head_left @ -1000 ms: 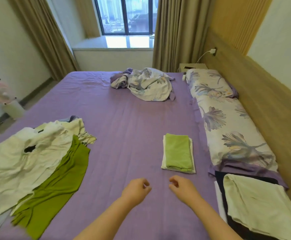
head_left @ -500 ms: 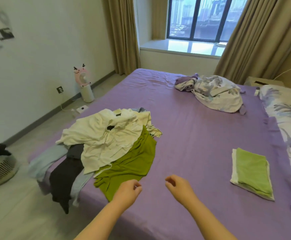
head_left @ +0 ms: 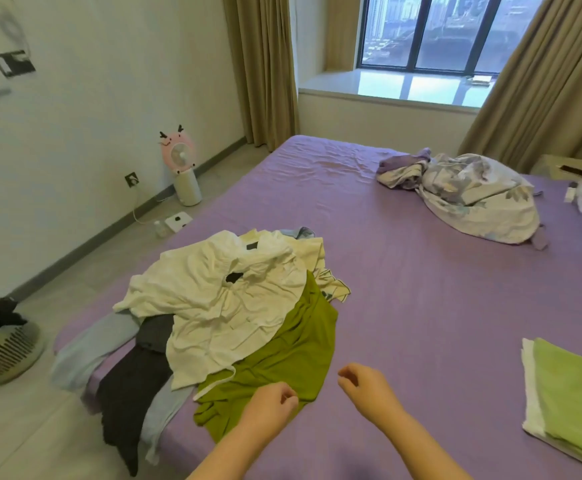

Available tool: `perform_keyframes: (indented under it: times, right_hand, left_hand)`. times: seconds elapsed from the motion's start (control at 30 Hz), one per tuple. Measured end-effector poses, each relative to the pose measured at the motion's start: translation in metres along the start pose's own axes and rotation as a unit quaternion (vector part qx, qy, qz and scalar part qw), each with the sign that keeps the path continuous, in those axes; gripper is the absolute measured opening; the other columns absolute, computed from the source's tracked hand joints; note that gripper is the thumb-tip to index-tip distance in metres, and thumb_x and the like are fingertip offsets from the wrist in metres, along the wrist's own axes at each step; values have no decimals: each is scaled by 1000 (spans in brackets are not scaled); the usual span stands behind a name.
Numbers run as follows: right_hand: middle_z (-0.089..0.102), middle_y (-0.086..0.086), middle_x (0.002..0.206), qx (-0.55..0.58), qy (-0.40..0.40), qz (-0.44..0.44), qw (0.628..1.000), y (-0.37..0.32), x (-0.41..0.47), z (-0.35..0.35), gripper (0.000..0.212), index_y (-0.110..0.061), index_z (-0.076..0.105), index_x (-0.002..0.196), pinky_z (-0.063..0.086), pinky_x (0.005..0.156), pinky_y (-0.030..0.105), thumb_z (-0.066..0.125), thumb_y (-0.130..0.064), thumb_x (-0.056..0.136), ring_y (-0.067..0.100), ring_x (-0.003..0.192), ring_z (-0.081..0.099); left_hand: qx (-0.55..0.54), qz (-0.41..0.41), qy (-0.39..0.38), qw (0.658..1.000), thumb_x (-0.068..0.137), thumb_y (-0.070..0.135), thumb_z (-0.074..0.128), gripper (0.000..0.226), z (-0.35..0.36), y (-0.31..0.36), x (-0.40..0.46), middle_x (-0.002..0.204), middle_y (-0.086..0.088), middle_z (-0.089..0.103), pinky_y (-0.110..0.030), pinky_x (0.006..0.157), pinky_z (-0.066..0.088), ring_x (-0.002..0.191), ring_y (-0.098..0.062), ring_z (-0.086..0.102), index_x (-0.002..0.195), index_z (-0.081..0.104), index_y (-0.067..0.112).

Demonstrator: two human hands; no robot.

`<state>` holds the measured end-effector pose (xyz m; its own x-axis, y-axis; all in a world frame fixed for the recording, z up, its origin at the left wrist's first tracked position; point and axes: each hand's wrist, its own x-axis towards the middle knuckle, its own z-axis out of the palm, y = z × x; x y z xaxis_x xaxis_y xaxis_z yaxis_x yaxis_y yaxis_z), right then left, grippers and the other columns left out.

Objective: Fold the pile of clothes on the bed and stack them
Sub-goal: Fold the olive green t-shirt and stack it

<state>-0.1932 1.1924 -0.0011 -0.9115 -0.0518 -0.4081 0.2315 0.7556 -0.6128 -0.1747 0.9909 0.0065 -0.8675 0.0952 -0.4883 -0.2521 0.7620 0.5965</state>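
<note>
A pile of unfolded clothes lies at the left edge of the purple bed: a white shirt on top, an olive green garment beside it, a dark garment and a light blue one hanging over the edge. A folded stack, green cloth on a white one, sits at the right. My left hand hovers over the green garment's near edge with fingers loosely curled, holding nothing. My right hand hangs over bare sheet, also loosely curled and empty.
A crumpled floral quilt lies at the far side of the bed. On the floor to the left stand a pink fan and a laundry basket with dark cloth. Curtains and a window are behind.
The view has swung left from the folded stack toward the unfolded pile. Both hands have moved left with it; the left hand is now over the green garment.
</note>
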Motion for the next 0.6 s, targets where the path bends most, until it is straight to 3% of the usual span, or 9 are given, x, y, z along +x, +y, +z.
perform_keyframes:
  times: [0.1, 0.23, 0.4, 0.6]
  right_hand:
    - [65, 4, 114, -16, -11, 9, 1000, 4, 40, -7, 26, -14, 62, 117, 46, 84, 24, 48, -26, 98, 17, 102, 60]
    - [66, 6, 111, -34, -31, 29, 999, 0, 86, -10, 25, -11, 63, 113, 46, 83, 27, 46, -23, 98, 19, 100, 60]
    - [67, 9, 105, -42, -56, 61, 996, -10, 157, 5, 23, -10, 63, 105, 41, 69, 28, 44, -20, 97, 22, 95, 61]
    - [64, 11, 117, -34, -45, 150, 987, -4, 242, 27, 29, -8, 61, 114, 40, 84, 28, 46, -26, 98, 24, 110, 57]
  left_hand:
    - [4, -4, -9, 1000, 95, 27, 50, 22, -9, 9, 39, 103, -4, 69, -22, 68, 40, 97, -17, 63, 109, 65, 17]
    - [3, -10, -30, 999, 95, 26, 50, 24, -26, 13, 81, 107, -3, 68, -24, 79, 46, 100, -17, 63, 111, 65, 16]
    - [23, -2, -62, 998, 96, 29, 49, 23, -55, 2, 156, 106, 0, 68, -24, 82, 46, 98, -14, 62, 111, 64, 21]
    - [50, 11, -129, 990, 97, 30, 48, 25, -60, -7, 263, 115, 6, 65, -25, 93, 46, 104, -10, 58, 115, 63, 22]
